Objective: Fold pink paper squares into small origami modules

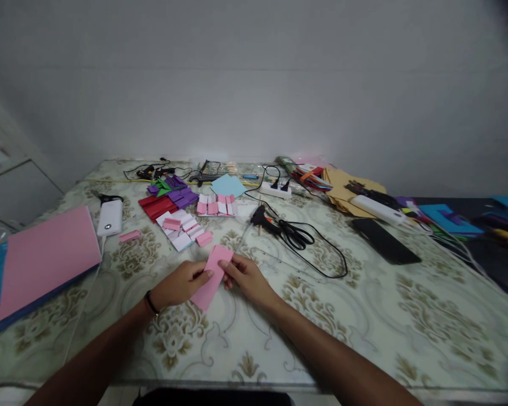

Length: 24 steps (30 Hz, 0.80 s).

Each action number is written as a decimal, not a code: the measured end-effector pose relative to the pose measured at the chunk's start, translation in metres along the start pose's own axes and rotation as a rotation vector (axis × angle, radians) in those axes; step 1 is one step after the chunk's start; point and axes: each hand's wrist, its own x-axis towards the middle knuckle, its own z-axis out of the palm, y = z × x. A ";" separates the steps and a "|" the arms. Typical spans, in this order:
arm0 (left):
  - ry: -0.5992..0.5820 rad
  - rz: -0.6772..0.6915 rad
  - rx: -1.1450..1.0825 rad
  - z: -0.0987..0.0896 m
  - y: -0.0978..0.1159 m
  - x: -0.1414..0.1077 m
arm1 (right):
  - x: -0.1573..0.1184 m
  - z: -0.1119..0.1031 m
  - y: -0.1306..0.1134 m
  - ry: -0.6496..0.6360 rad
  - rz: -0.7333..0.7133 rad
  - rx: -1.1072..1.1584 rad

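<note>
Between my two hands, above the near middle of the table, is a strip of pink paper [208, 288], tilted with its top leaning right. My left hand [185, 282] pinches its left edge, thumb on the front face. On the upper right edge, my right hand [248, 276] closes with thumb in front and fingers behind. Just beyond lie small folded pink pieces [204, 238] and a stack of folded white paper pieces [182, 228]. Another small pink folded piece [130, 235] rests to the left.
Left lie large pink sheets [51, 256] over blue ones and a white power bank [110, 218]. A black glue gun [265, 219] with coiled cord sits right of centre, before a power strip [275, 190]. Farther right are a black phone [385, 241] and brown envelopes [342, 189].
</note>
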 end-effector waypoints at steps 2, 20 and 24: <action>-0.024 0.005 -0.020 0.000 0.001 0.000 | 0.000 0.000 0.000 0.007 0.000 0.007; -0.055 -0.126 -0.398 0.019 0.000 -0.002 | 0.002 0.002 -0.002 0.039 0.003 0.067; -0.060 -0.131 -0.471 0.021 -0.002 -0.002 | 0.002 0.001 -0.003 0.053 0.012 0.065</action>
